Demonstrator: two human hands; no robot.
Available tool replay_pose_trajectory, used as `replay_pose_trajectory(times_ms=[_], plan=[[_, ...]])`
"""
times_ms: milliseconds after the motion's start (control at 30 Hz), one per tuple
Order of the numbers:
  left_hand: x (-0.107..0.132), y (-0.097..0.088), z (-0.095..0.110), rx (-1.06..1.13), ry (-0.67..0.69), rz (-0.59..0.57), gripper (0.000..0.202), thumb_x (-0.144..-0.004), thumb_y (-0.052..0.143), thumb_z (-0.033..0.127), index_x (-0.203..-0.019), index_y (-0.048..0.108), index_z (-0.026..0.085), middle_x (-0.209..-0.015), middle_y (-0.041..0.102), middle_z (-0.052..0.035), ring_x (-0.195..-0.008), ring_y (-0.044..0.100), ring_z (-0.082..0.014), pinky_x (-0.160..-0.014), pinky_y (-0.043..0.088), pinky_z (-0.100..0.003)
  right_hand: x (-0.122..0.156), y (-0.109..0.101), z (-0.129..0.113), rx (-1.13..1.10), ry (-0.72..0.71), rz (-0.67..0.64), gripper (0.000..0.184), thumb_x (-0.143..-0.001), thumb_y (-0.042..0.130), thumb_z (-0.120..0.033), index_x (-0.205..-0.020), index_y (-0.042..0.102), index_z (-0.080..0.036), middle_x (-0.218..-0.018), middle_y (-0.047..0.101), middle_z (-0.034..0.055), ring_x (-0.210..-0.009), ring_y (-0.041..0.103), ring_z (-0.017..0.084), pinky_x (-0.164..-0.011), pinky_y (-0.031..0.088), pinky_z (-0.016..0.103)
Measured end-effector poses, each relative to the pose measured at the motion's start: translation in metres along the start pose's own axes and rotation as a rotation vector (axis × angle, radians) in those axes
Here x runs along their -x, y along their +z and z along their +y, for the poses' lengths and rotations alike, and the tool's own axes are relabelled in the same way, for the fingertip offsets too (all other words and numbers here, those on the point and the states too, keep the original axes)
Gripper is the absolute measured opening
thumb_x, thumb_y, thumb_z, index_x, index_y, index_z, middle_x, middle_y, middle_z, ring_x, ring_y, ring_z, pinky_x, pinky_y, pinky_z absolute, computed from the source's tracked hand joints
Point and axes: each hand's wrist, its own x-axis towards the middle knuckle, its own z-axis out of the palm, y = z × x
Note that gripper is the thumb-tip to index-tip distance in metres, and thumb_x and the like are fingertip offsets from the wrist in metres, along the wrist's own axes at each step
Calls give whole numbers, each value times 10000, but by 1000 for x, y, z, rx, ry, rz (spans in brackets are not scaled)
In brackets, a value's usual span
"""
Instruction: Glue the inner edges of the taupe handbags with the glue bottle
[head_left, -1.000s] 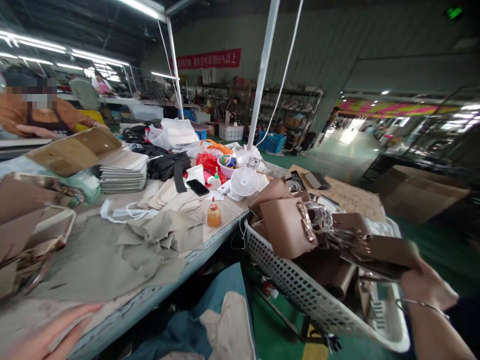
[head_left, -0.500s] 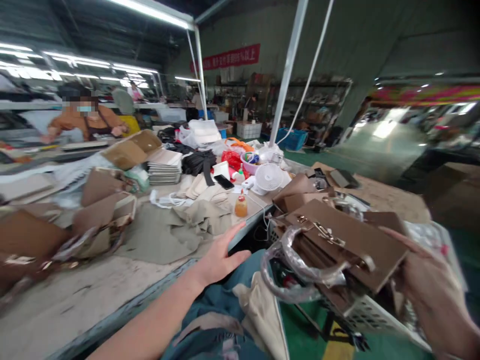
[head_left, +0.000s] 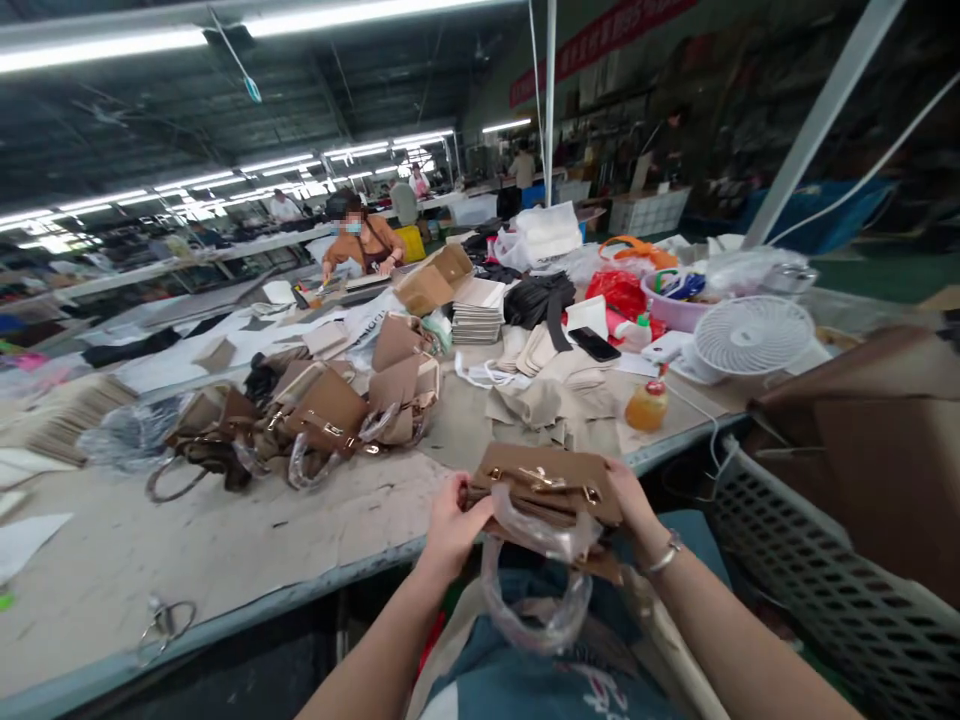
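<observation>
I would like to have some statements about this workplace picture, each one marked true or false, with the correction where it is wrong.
1. The left hand and the right hand hold one brown bag together. True.
2. The bag's handles are bare. False: the handles are wrapped in clear plastic.
3. The black phone lies on the table. True.
4. The fan stands inside the basket. False: the white fan stands on the table, not in the basket.
5. A bracelet is on the right wrist. True.
</observation>
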Motion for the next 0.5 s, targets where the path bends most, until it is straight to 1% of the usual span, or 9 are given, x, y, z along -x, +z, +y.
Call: replay_pose_trajectory(times_ms=[67,133,200,233,300,367,433,500], plan=[[-5,-13,-16,-10,55,168,259,-736,708,329,-839,527,175,-734,611,19,-677,556,-131,-646,444,-242,-5,20,-1,95,-53,-13,201,-656,653,-346,-776,686,-189,-767,718,74,-814,673,274,-763,531,376],[-11,-23,-32,-21,90,309,250,-757,692,347,-850,543,170,-771,635,2,-737,583,-147,-708,461,-260,0,32,-4,179,-112,-30,228,-673,654,-361,-819,699,-192,-838,720,83,-898,661,287,-835,509,394],[-14,-29,-48,-34,60,397,278,-741,712,366,-854,553,167,-783,651,-9,-756,598,-163,-740,473,-285,12,37,-8,249,-162,-49,261,-699,647,-389,-867,708,-198,-907,718,85,-942,648,284,-889,485,404],[-15,-31,-54,-32,25,414,299,-724,730,369,-857,557,165,-789,660,-16,-760,606,-171,-749,480,-297,19,38,-10,284,-188,-57,278,-719,637,-404,-896,708,-201,-934,714,84,-941,646,276,-899,480,401],[-15,-30,-63,14,-52,389,347,-699,755,366,-900,571,152,-851,687,-47,-807,628,-192,-787,491,-325,35,37,-14,387,-250,-102,299,-776,598,-421,-955,697,-204,-953,708,77,-883,653,244,-859,497,372],[-13,-26,-66,120,-110,298,413,-702,760,357,-1006,584,140,-987,703,-90,-904,644,-220,-848,492,-356,46,36,-17,540,-297,-195,267,-816,568,-397,-968,679,-208,-917,704,63,-799,656,216,-770,518,335],[-11,-20,-66,223,-150,191,478,-702,770,349,-1097,593,145,-1096,695,-110,-978,642,-240,-896,484,-379,50,36,-16,687,-317,-296,238,-822,569,-374,-974,662,-217,-895,702,51,-783,663,215,-720,521,318],[-9,-13,-65,287,-194,97,491,-693,783,357,-1105,626,140,-1116,700,-122,-998,641,-256,-922,476,-393,46,36,-7,768,-287,-321,258,-818,585,-410,-992,646,-228,-876,705,44,-778,676,229,-695,524,321]])
